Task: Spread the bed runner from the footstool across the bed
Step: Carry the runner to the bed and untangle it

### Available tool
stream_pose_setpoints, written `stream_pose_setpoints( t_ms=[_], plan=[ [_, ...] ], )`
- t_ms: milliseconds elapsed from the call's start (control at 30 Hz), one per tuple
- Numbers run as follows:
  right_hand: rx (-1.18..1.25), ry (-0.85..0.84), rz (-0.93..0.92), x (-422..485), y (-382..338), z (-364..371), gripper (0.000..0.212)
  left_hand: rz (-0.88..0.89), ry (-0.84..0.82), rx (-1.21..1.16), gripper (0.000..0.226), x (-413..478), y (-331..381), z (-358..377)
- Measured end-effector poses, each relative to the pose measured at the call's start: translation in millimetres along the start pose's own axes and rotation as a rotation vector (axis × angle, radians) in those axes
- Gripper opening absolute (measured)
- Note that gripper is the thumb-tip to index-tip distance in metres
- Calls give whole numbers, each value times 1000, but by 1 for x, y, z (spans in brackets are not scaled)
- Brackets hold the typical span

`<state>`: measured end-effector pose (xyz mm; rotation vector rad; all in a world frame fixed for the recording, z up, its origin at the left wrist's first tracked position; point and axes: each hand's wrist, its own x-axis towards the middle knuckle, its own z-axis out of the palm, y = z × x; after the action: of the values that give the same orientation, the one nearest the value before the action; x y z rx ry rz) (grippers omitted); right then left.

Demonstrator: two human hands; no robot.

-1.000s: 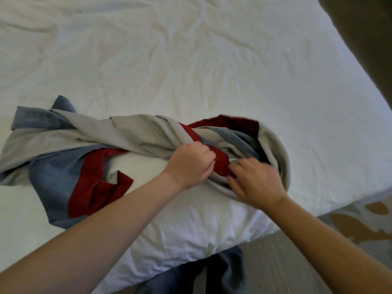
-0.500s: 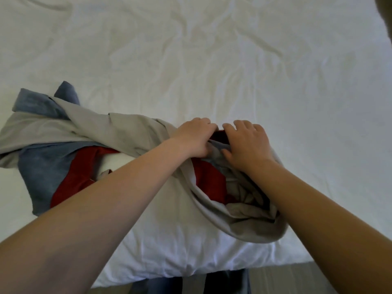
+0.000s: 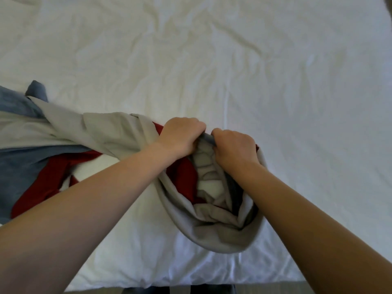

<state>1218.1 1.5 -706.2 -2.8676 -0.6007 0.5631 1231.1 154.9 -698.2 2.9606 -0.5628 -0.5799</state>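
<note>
The bed runner (image 3: 110, 132), a long cloth of grey, blue and dark red panels, lies bunched and twisted across the near part of the white bed (image 3: 212, 60). Its left end trails off the left edge of the view; its right end hangs in a loose grey loop near the bed's front edge. My left hand (image 3: 180, 136) and my right hand (image 3: 234, 146) sit side by side at the middle of the bunch, both with fingers curled around a fold of the cloth and lifting it slightly. The footstool is not in view.
The wrinkled white sheet stretches far back and to the right. The bed's front edge (image 3: 191, 286) runs along the bottom, with dark fabric (image 3: 148, 290) and floor just below it.
Both hands moved up the cloth from the red fold to a grey fold farther back, then closed on it. The grey loop has sagged toward the bed's front edge.
</note>
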Motion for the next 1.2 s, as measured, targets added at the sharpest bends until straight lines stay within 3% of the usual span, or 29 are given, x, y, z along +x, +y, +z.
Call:
stream_pose_setpoints(
  t_ms=[100,400,600,700,800,900,1067,1133,1200],
  plan=[
    [18,72,66,-10,42,-16,2,19,54,1,12,29,36,-13],
    [-87,155,338,-85,186,-56,16,244,199,-1,13,116,182,-33],
    [-116,127,453,-120,212,-51,15,348,143,-40,13,129,226,-24],
    [-135,139,455,-117,198,-48,19,355,154,-97,18,120,205,-22],
    [-119,199,436,-105,179,-52,37,310,170,-88,27,104,157,-26],
    [-36,242,304,-84,142,-59,45,229,89,-70,34,83,93,-33],
    [226,68,294,-40,54,-46,71,289,-93,-126,63,33,25,-36],
    [141,-18,285,-30,24,-30,66,328,-72,-23,60,24,18,-29],
    [51,27,299,-26,5,-19,46,327,-11,79,43,20,12,-24]
  ],
)
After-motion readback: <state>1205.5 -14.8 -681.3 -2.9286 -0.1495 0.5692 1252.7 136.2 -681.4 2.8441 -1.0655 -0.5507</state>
